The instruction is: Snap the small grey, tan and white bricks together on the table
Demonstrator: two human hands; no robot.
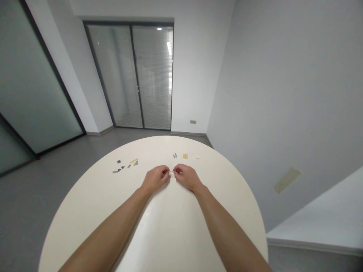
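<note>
My left hand [155, 178] and my right hand [187, 176] meet near the middle of the white round table [127, 234], both closed in a pinch. A thin, small yellowish piece [171, 171] bridges the gap between their fingertips. Its ends are hidden by the fingers, so its exact kind does not show. Just beyond my right hand lie two small grey strips [174, 155], flat tan pieces [185, 156] and small white pieces [196, 157].
Left of my hands, several small pieces are scattered: a dark grey one [118, 161], a long yellow strip [134, 160], a grey strip [115, 172] and blue-grey bits [136, 163]. A grey wall [289, 83] rises close by on the right, glass doors [153, 75] beyond the table.
</note>
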